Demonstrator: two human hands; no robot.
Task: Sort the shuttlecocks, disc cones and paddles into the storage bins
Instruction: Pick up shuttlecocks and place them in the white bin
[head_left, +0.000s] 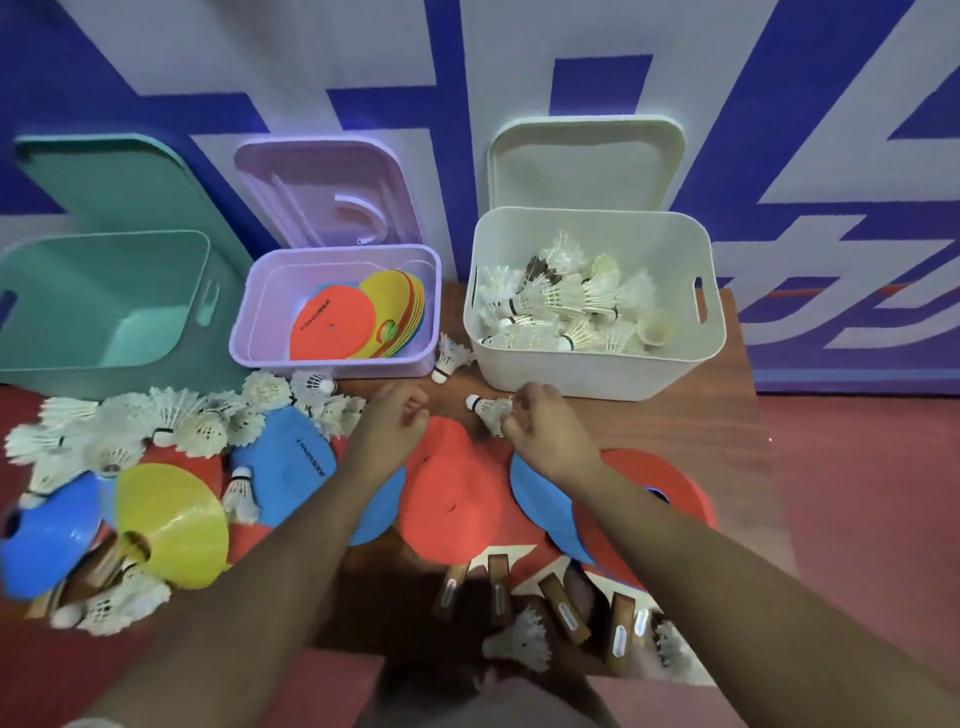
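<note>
A brown wooden table (727, 415) stands on a red floor (857, 519), against a wall (519, 52) with big blue shapes. At its back stands the white bin (597, 369). Just in front of this bin the right hand (540, 431) pinches one shuttlecock (491, 410) by the feathers; further left the left hand (395, 431) is clenched on nothing. Left of the white bin, disc cones (332, 327) in the lilac bin (260, 312) carry small print, too blurred to read.

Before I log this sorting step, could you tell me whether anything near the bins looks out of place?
One shuttlecock lies on the table in the gap between the purple bin and the white bin, outside both. It looks as if it missed the white bin, where the sorted shuttlecocks lie.
</note>
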